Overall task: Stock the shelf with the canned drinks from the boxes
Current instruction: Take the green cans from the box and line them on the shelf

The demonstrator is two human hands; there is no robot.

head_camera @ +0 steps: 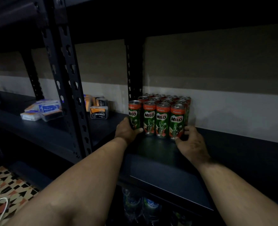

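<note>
Several green and red Milo cans (pixel 162 119) stand upright in tight rows on the dark shelf board (pixel 232 149), against the back wall. My left hand (pixel 126 130) curls round the base of the front left can (pixel 134 114). My right hand (pixel 191 142) touches the base of the front right can (pixel 177 121) with its fingertips and thumb. Both forearms reach in from below. No box is in view.
A black slotted upright (pixel 69 88) divides the shelving at left, and another post (pixel 134 70) stands behind the cans. Small packets (pixel 42 110) and charcoal-labelled packs (pixel 99 111) lie on the shelf to the left. Bottles (pixel 141 204) sit on the level below. Patterned floor (pixel 9 185) at lower left.
</note>
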